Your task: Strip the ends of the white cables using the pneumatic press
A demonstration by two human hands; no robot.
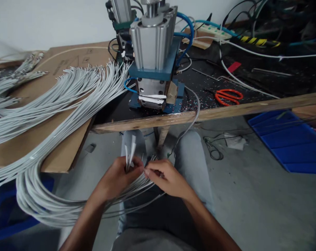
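My left hand [121, 176] is closed, with thin white strips [132, 150] sticking up between thumb and fingers. What the strips are exactly I cannot make out. My right hand [165, 176] is pinched, its fingertips meeting those of my left hand; anything between them is too small to tell. Under both hands a bundle of white cables [50, 207] runs across my lap from the left, its ends near the knees. Beyond the hands, at the table edge, stands a pneumatic press [152, 48] with white strips lying across its lower front.
More white cables [76, 87] lie on a cardboard sheet [61, 61] at left. Orange-handled scissors [228, 97], hex keys [271, 71] and a power strip [212, 29] are on the dark table. A wooden edge [226, 112] borders it. A blue bin [291, 143] sits at right.
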